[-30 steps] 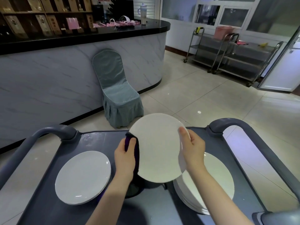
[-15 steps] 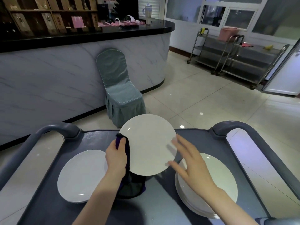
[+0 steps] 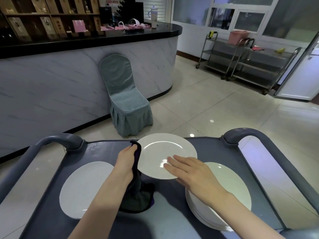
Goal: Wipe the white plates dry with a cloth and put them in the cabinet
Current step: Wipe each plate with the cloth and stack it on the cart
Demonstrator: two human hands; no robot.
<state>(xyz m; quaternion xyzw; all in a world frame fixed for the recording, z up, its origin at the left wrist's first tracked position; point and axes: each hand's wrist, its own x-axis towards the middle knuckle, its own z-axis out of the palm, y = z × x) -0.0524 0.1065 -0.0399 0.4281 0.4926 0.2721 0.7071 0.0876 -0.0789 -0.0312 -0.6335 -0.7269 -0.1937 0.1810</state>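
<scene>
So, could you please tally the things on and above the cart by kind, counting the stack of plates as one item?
Single white plates: 2, the held plate and the plate on the left
Plate stacks: 1, the stack of plates, its own count unclear
Cloths: 1, the cloth
Total: 4

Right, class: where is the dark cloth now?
In the head view, the dark cloth hangs from the left hand, between the held plate and the lone plate on the left.
</scene>
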